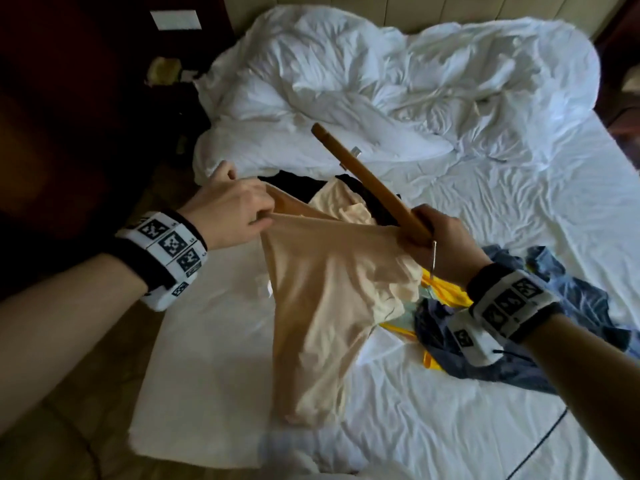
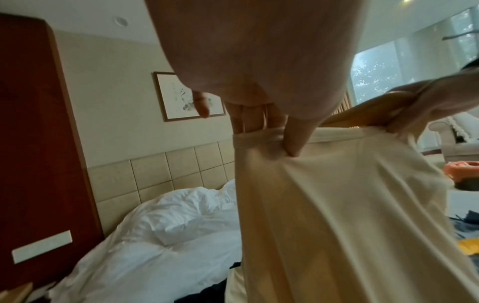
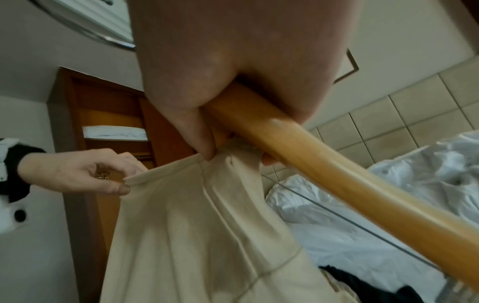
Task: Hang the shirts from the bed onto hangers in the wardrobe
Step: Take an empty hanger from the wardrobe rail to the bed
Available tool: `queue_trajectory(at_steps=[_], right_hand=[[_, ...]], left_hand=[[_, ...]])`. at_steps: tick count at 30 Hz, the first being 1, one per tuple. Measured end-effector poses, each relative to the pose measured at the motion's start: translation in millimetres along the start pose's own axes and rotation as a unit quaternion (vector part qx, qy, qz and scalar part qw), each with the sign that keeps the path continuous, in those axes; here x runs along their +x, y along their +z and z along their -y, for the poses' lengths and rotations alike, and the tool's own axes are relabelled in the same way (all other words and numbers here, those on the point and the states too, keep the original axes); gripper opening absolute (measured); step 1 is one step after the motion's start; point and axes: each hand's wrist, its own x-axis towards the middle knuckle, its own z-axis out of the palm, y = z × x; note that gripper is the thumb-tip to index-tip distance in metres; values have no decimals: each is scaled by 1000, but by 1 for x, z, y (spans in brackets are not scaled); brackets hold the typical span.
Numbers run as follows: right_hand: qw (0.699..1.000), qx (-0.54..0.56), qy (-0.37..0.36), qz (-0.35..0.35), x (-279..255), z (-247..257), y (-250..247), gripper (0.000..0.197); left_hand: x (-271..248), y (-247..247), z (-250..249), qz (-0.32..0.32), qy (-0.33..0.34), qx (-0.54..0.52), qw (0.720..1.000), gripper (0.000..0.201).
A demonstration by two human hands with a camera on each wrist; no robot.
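Note:
A beige shirt [image 1: 322, 306] hangs stretched between my two hands above the bed [image 1: 519, 237]. My left hand [image 1: 235, 209] pinches the shirt's collar edge [image 2: 259, 139] at the left. My right hand [image 1: 440, 237] grips a wooden hanger [image 1: 367, 181] together with the other side of the collar [image 3: 228, 160]. The hanger's arm points up and away, and its metal hook [image 1: 433, 258] sticks down by my right wrist. One hanger arm looks tucked inside the shirt; I cannot tell how far. In the right wrist view the wardrobe [image 3: 108, 114] stands behind the shirt.
A blue denim garment [image 1: 540, 323] and a yellow garment [image 1: 446, 296] lie on the bed at the right. A black garment [image 1: 298, 181] lies behind the beige shirt. A rumpled white duvet [image 1: 381, 81] covers the far half. A dark headboard panel [image 2: 33, 143] stands left.

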Motion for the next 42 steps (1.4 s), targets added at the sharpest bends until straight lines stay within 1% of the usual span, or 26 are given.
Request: queue_trajectory(at_steps=[3,5,6,7,8,11,12,14,15,17,18,20,21,22,23,24,26,28,30,33,34,36,37,39,41,42], right_hand=[[999,0,-30,-18,2,6,-13,27],[999,15,-39,-34,-1,7,-19,29],[999,24,-34,-35,-2,8,-22,27],[999,33,-24,-29,-3,9,-22,24],[999,41,-19,-19,-5,9,-22,22],[999,54,5,5,-8,4,-15,19],[999,46,11,15,-9,0,-11,19],[999,41,15,29,-14,-11,-4,23],[998,49,18,38,-18,-16,0,25],[995,74,35,60,-25,-24,8,30],[992,84,53,75,-28,-28,13,29],[985,111,88,96,-34,-33,25,21],[982,127,99,98,-38,-33,30,17],[979,148,105,97,-42,-36,36,17],[975,167,113,93,-46,-38,40,21],[972,185,115,90,-50,-40,44,26],[964,221,125,80,-58,-43,47,27],[956,257,134,54,-63,-46,45,27],[954,275,115,17,-65,-44,38,23],[949,303,83,-24,-64,-30,17,18],[944,322,70,-21,-63,-23,9,17],[924,381,29,-6,-61,-4,-9,9],[912,409,14,-13,-59,5,-18,10],[896,442,-10,-37,-56,21,-32,26],[888,457,-38,-41,-52,33,-40,25],[879,473,-50,-28,-51,39,-42,22]], left_hand=[[-7,-14,-2,13,22,26,999,16],[-15,-18,-7,29,29,15,999,19],[-19,-17,-9,29,43,10,999,24],[-22,-19,-13,26,72,16,997,26],[-25,-19,-16,29,108,26,993,24],[-29,-21,-35,94,215,46,971,15],[-30,-18,-42,123,229,63,964,15],[-33,-15,-50,178,222,83,955,7],[-33,-12,-51,169,220,76,958,9],[-30,-3,-49,153,213,77,962,22],[-26,1,-49,162,204,75,963,22],[-16,0,-61,186,188,85,961,18],[-11,2,-68,190,177,90,962,19],[-5,3,-75,190,171,99,962,20],[1,6,-81,196,169,115,959,20],[6,9,-86,211,165,130,955,23],[14,13,-94,249,151,148,945,27],[20,16,-99,273,144,144,940,25],[25,22,-100,283,138,123,941,24],[33,26,-103,287,128,112,943,16],[35,27,-104,287,130,117,942,14],[35,32,-106,292,142,130,937,18],[35,34,-106,294,148,137,934,20],[34,36,-104,296,156,138,932,25],[35,36,-101,302,150,114,934,27],[35,34,-99,308,146,103,935,26]])
